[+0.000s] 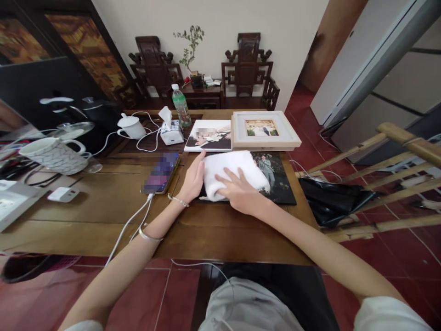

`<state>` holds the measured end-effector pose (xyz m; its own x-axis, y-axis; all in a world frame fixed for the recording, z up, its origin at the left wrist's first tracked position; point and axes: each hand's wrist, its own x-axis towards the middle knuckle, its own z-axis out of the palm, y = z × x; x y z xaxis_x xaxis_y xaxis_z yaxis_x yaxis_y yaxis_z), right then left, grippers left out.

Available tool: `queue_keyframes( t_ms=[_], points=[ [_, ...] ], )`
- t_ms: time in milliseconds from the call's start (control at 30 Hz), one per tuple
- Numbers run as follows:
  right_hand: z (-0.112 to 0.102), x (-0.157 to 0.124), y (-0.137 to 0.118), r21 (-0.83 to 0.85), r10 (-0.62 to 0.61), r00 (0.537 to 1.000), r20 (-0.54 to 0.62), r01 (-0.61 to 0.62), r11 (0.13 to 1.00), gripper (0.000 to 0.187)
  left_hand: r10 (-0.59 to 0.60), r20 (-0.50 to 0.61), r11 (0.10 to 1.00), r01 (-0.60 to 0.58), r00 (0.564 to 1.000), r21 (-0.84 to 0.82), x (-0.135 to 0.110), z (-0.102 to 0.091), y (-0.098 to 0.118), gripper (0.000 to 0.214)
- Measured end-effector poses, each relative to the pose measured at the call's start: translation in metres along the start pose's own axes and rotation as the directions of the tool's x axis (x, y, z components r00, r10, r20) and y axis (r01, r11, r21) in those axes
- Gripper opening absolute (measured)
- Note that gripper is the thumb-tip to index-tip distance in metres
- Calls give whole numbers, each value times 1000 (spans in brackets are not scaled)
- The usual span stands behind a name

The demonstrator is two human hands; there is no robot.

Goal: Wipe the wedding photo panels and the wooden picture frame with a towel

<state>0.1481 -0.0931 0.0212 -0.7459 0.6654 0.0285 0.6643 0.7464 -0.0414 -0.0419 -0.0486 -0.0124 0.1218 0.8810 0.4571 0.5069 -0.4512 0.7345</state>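
Observation:
A folded white cloth (229, 166) lies on a dark photo panel (280, 181) near the table's front edge. My right hand (239, 193) rests on top of the cloth with its fingers spread. My left hand (193, 177) stands on edge at the panel's left side, fingers straight and together, beside the cloth. The cloth covers much of the panel; a figure in a light suit shows at its right. Behind it lie a white-edged photo print (208, 135) and a framed photo (263, 131) in a pale frame.
A phone (161, 174) on a charging cable lies left of my left hand. Farther left are a patterned mug (55, 155), a lidded white cup (131, 126) and a white charger (63, 194). A tissue box (172, 133) and a bottle (181, 108) stand at the back. Bamboo rails (375, 184) stand right.

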Motion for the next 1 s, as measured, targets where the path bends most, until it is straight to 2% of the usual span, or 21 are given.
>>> queue_keyframes(
  t_ms=[100,167,267,333,433,533,700,800,900,1000],
  points=[
    [-5,-27,-9,41,-122,992,-8,123,992,45,7,20,1000,-8,1000,1,-1,1,-1,62],
    [-9,-49,-8,66,-134,991,3,133,989,44,38,78,997,-43,996,58,-2,5,-2,63],
    [-12,-75,4,88,-36,999,-13,37,995,48,39,200,981,-75,979,178,-3,10,-5,59],
    [-12,-80,17,90,71,996,-57,-66,994,50,18,272,961,-91,962,260,-4,13,-6,54],
    [-13,-67,38,96,242,963,-116,-232,968,49,9,316,938,-118,949,327,-5,14,-7,47],
    [-17,-32,51,176,342,926,-158,-314,933,50,11,319,931,-126,948,343,-5,14,-8,46],
    [-31,45,50,357,276,929,-247,-178,917,52,19,316,932,-131,949,337,-4,12,-6,47],
    [-40,75,42,386,258,948,-185,-171,906,46,39,318,936,-146,947,321,-3,11,-5,45],
    [-45,75,41,366,285,950,-130,-221,904,41,47,314,936,-152,948,317,-4,12,-7,44],
    [-43,45,57,336,319,939,-132,-260,905,45,40,306,935,-144,951,325,-5,12,-9,45]
  ],
)
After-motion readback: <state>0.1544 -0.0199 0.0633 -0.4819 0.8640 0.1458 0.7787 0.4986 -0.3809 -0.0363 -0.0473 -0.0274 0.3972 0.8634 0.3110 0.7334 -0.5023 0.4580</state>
